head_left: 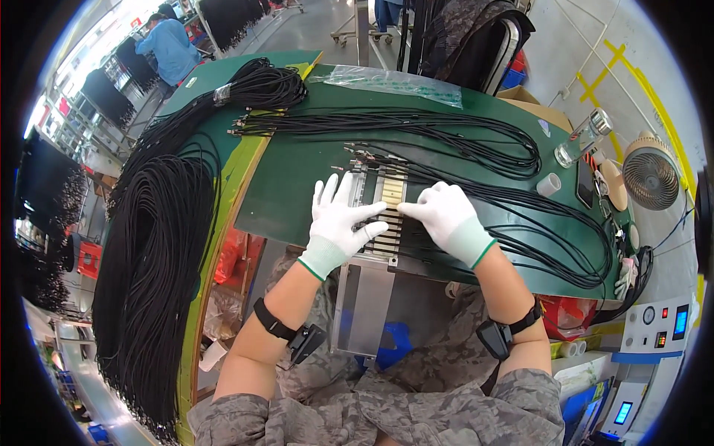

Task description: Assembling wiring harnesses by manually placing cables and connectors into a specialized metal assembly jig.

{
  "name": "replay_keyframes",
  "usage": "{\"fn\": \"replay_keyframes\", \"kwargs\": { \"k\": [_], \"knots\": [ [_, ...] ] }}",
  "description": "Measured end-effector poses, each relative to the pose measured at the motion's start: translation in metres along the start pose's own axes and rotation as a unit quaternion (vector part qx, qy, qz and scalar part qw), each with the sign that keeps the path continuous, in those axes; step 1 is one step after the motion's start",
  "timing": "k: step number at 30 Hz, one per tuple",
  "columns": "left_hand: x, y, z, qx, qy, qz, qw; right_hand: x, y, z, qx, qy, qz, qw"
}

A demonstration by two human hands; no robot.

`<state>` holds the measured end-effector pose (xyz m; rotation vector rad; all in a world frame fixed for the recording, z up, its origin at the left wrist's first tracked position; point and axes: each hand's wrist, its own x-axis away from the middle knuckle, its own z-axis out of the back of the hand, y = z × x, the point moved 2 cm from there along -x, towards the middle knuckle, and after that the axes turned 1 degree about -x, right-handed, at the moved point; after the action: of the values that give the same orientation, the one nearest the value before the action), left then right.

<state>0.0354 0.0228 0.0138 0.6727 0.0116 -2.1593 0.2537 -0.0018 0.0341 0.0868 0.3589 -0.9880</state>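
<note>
Slotted metal fixture (384, 242) w/ a brass-coloured strip (393, 195) sits at the near edge of the green tabletop (282, 182), btwn the 2 gloved hands: L hand (335, 221) at its left side, R hand (446, 218) at its right. L index tip and thumb tip reach over the slots; R foremost fingertip is at the strip's right edge, just beside the L index tip. Can't tell if any tip presses the metal or a cable.

L hand: palm down, fingers fanned, thumb apart from index, no grip seen. R hand: one digit pointing left, the rest bent under; can't tell if it pinches anything. Both forearms come up from the lower edge, angled inward, each w/ 1 strapped black device (2 total: L device (306, 343), R device (494, 339)).

Black cables, approx 4 groups: 1 big hank (152, 245) at far left, 1 tied bundle (271, 85) at upper left, 1 loose bunch (416, 123) across the table's far part, 1 looped bunch (550, 212) right of the fixture, some strands running under/near R hand. Also 1 fan (650, 172), 1 clear bottle (582, 139), 1 clear plastic bag (398, 83).
</note>
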Motion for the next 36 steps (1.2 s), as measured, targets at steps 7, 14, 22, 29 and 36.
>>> {"fn": "replay_keyframes", "kwargs": {
  "k": [7,14,22,29,36],
  "knots": [
    [-0.005,-0.013,-0.003,0.053,0.014,0.053,0.997,-0.003,-0.015,0.006,0.038,0.031,0.005,0.999],
    [-0.019,-0.053,-0.003,0.222,0.122,0.215,0.943,-0.016,-0.002,0.002,-0.101,0.121,-0.041,0.987],
    [-0.003,-0.018,0.006,0.387,0.038,0.074,0.918,-0.034,-0.028,-0.002,-0.201,0.096,0.005,0.975],
    [-0.003,-0.027,0.012,0.323,0.103,0.143,0.93,-0.01,0.008,0.003,-0.273,0.041,-0.067,0.959],
    [-0.002,-0.033,-0.002,0.19,0.134,0.117,0.966,-0.008,0.008,0.002,-0.083,0.088,-0.04,0.992]
  ]
}}
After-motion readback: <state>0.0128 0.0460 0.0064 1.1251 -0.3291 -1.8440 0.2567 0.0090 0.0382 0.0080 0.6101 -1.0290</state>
